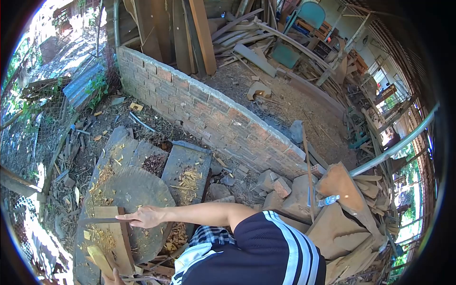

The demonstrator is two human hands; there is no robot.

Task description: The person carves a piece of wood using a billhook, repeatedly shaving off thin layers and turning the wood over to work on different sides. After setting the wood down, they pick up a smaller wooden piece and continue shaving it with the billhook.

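My right hand [144, 217] reaches across a round wooden stump [142, 190], its fingers closed around the near end of a long, dark blade [99, 221]. The blade lies over a wooden board [118, 247] that rests on the stump. At the bottom edge of the view, my left hand [113, 278] is partly cut off, with its fingers closed on a pale piece of wood [98, 259] beside the board. Wood chips [102, 237] are scattered on the board and around it.
A low brick wall [204, 107] runs behind the stump. Chip-strewn slabs [187, 166] lie next to it. On the right are large wood chunks [342, 228] with a plastic bottle [327, 201]. Planks [202, 35] lean at the back, near a green chair [311, 16].
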